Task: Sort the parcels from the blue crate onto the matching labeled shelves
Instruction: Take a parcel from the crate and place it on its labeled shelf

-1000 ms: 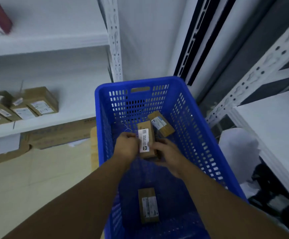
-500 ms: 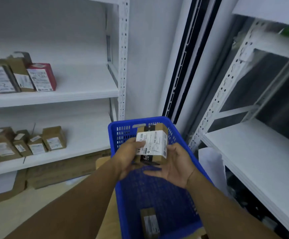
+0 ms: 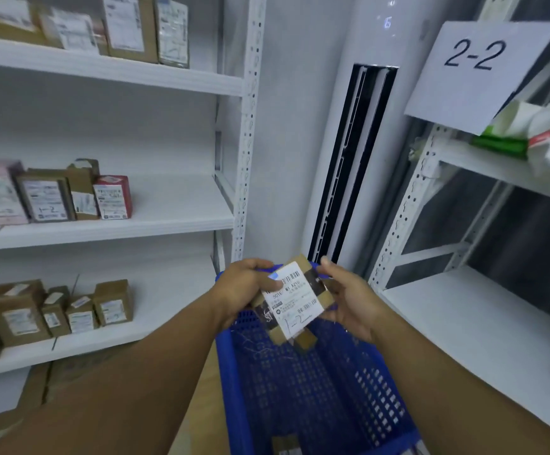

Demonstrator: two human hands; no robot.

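The parcel (image 3: pixel 291 302), a small brown cardboard box with its white shipping label facing you, sits tilted in both your hands above the far end of the blue crate (image 3: pixel 316 389). Your left hand (image 3: pixel 245 287) grips its left edge, fingers curled around it. Your right hand (image 3: pixel 349 297) cups the right side, thumb at the upper corner. A 2-2 sign (image 3: pixel 473 70) hangs on the right-hand shelving.
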